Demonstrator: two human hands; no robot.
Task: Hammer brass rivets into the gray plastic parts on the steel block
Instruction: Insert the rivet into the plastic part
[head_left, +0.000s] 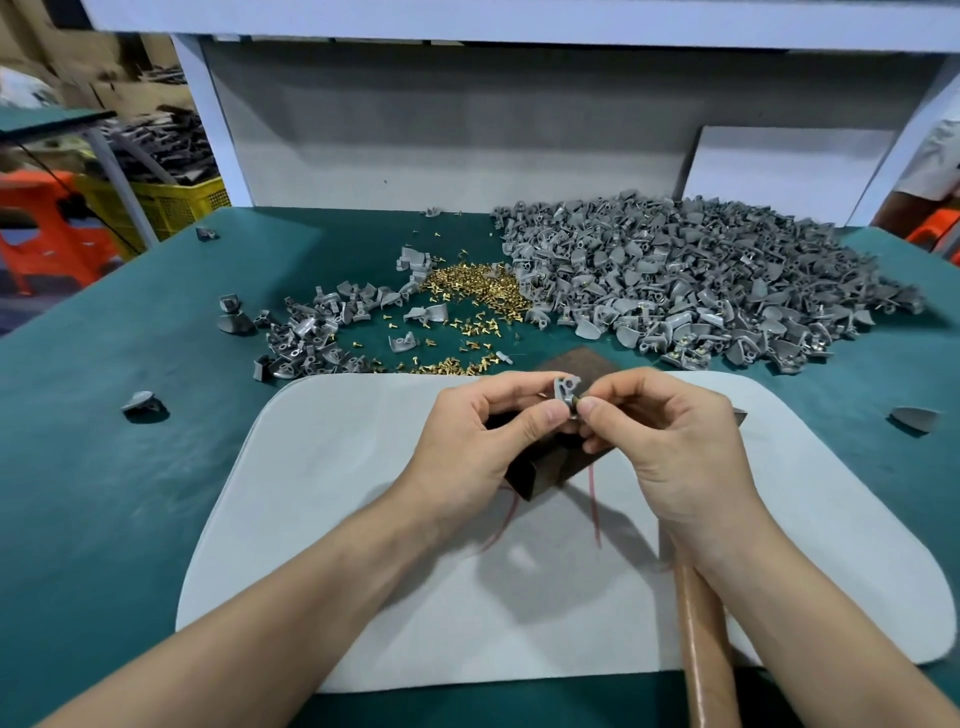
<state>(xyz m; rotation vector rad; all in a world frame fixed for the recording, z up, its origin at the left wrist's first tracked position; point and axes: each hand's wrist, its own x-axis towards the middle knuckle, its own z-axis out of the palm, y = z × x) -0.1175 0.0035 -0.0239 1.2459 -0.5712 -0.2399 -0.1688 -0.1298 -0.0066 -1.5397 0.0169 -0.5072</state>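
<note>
Your green-covered table (130, 519) carries a smooth pale pad (363, 545) near you, likely to deaden blows, while the jumbled heap of gray plastic parts (701, 280) lies far right and the glinting brass rivets (467, 291) are scattered just left of it, both within reach. The wooden hammer handle (701, 649) lies by your right forearm, and the dark, square-edged steel block (540, 467) sits on the pad under your hands. Your left hand (467, 441) pinches one gray part (566, 389) above the block, while your right hand (670, 447) pinches a small rivet (581, 404) against it, seemingly seating it before hammering.
</note>
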